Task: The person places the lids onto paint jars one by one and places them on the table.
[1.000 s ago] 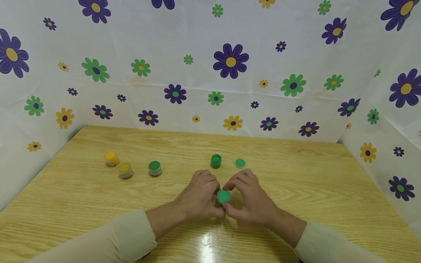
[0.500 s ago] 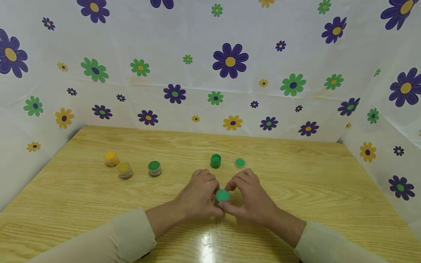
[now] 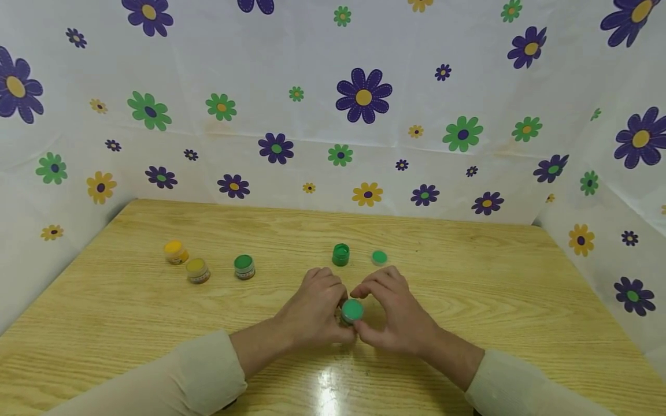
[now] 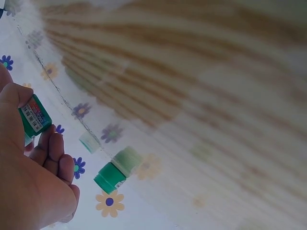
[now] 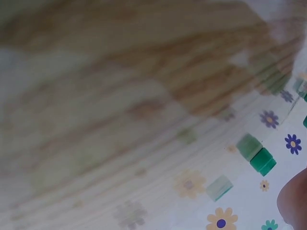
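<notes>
Low in the middle of the head view, my left hand (image 3: 316, 312) grips a small green paint jar (image 4: 36, 115) from its left side; the label shows in the left wrist view. The jar stands upright with its light green lid (image 3: 352, 310) on top. My right hand (image 3: 400, 318) curls its thumb and index finger around the lid from the right. The thumb is at the lid's near edge and the index fingertip is at its far edge; firm contact is hard to tell. In the right wrist view only a bit of a finger (image 5: 293, 201) shows.
Behind my hands stands an uncapped green paint jar (image 3: 340, 255), with a loose light green lid (image 3: 379, 257) to its right. At left are a lidded green jar (image 3: 244, 267), a dull yellow jar (image 3: 198, 270) and an orange-yellow jar (image 3: 176, 252). A flowered cloth (image 3: 260, 104) borders the wooden table (image 3: 494, 289).
My right thumb and index finger closed in on the lid half a second ago, then spread slightly back apart. The left hand keeps its grip on the jar; the other jars stay put.
</notes>
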Available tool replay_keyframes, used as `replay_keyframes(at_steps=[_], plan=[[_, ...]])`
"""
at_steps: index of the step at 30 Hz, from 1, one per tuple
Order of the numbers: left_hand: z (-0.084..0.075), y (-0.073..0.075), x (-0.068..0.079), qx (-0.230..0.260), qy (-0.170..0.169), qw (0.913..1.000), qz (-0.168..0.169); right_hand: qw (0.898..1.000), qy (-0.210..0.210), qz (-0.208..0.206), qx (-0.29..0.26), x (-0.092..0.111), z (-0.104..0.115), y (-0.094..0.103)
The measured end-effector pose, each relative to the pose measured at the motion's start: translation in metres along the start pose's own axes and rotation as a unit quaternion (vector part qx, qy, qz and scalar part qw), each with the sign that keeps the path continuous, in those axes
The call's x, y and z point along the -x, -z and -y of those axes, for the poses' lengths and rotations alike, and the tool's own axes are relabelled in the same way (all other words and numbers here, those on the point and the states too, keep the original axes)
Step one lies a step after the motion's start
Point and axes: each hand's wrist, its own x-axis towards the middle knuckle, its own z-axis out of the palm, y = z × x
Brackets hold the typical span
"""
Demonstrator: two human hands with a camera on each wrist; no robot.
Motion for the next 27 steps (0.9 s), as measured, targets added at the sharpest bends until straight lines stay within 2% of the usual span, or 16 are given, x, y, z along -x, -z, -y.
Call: replay_keyframes(at_steps=[14, 24, 27], plan=[[-0.0009, -0.0014, 0.0010, 0.000, -0.001, 1.0000, 0.001, 1.000, -0.003, -0.001, 0.011, 0.0019, -0.0005, -0.0017], [-0.0002, -0.0009, 0.0003, 0.003, 0.006, 0.9999, 0.014, 0.999, -0.041, 0.013, 0.024, 0.0013, 0.0025, 0.0000], [-0.0003, -0.0010, -0.0001, 0.005, 0.008, 0.9998, 0.015, 0.999, -0.041, 0.010, 0.026, 0.0013, 0.0018, 0.0001]])
